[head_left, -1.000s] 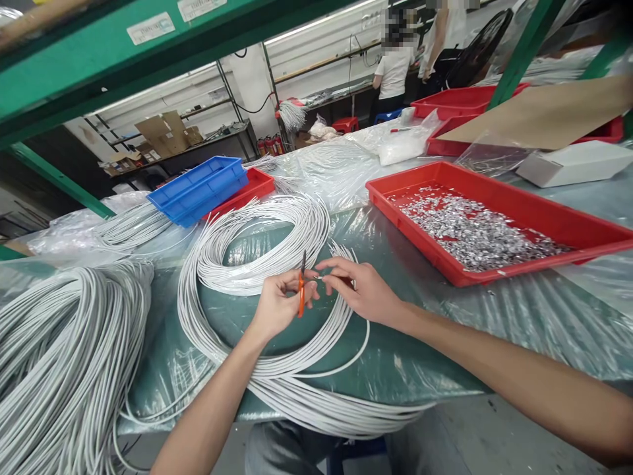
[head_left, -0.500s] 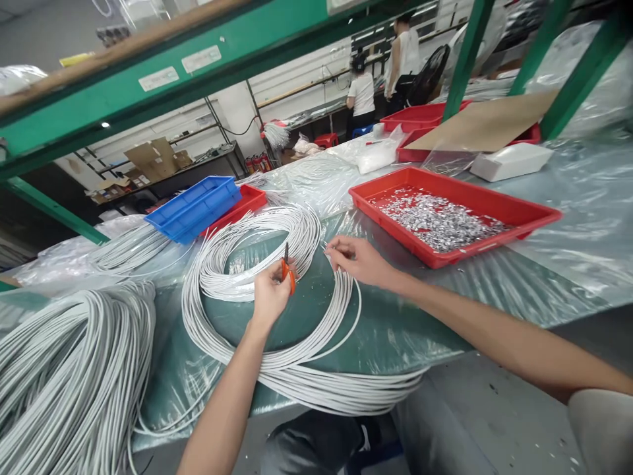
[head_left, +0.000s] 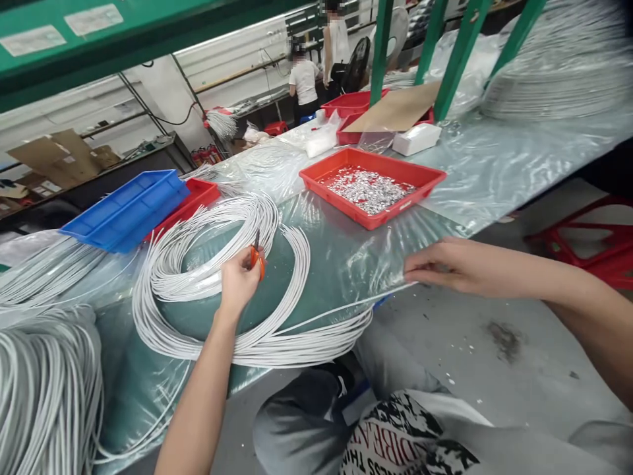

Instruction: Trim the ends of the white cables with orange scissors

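Observation:
My left hand (head_left: 241,272) is closed around orange-handled scissors (head_left: 258,257), their dark tip pointing up over the coiled cables. My right hand (head_left: 440,267) pinches the end of one white cable (head_left: 346,305), drawn out to the right past the table's front edge. That cable runs back to the loose coil of white cables (head_left: 297,277) lying in front of me, whose lower ends hang toward my lap. A second, tighter ring of white cables (head_left: 171,264) lies on the coil's far left side.
A red tray (head_left: 341,204) holding many small silvery pieces stands beyond the coil. A blue crate (head_left: 123,211) rests on a red one at left. A thick cable bundle (head_left: 44,389) fills the near left. Green posts (head_left: 380,53) rise behind; two people work in the background.
My right hand has moved from the coil's cut ends out to the right, pulling one cable straight. My left hand still holds the scissors. The view has turned right.

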A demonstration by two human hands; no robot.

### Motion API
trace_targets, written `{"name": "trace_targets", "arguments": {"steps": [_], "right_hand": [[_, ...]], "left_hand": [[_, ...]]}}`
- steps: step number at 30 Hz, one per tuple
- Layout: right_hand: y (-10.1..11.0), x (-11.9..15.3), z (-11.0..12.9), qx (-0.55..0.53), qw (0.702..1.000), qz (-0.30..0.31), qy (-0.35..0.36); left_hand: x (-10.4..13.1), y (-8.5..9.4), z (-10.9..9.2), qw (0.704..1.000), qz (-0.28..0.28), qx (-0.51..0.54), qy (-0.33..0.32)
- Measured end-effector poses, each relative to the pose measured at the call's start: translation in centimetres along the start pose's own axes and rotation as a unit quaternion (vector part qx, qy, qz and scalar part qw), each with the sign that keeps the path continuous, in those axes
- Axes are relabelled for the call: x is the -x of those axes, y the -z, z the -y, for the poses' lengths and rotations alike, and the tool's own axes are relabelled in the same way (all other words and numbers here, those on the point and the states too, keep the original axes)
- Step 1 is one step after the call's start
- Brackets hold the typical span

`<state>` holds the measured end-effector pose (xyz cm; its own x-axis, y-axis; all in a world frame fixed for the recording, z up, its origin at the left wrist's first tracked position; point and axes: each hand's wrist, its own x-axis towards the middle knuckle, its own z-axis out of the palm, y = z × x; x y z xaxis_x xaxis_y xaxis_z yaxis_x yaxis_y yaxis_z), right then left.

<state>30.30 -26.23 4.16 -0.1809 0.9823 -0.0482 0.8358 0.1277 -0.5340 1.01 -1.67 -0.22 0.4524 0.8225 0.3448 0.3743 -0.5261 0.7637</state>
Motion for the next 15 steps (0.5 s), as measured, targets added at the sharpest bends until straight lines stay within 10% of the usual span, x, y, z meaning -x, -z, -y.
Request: {"name": "trace_targets", "arguments": {"steps": [9, 15], "right_hand": [[-4.4, 5.8, -1.0, -0.047, 0.993, -0.023, -0.104], [-15.8, 3.3, 4.7, -0.342, 0.872, 0.314, 0.158]], "left_hand": [[-0.1, -0.2, -0.1, 1.0, -0.002, 0.0, 0.03], [0.0, -0.2, -0.7, 0.999, 0.002, 0.002, 0.038]]}}
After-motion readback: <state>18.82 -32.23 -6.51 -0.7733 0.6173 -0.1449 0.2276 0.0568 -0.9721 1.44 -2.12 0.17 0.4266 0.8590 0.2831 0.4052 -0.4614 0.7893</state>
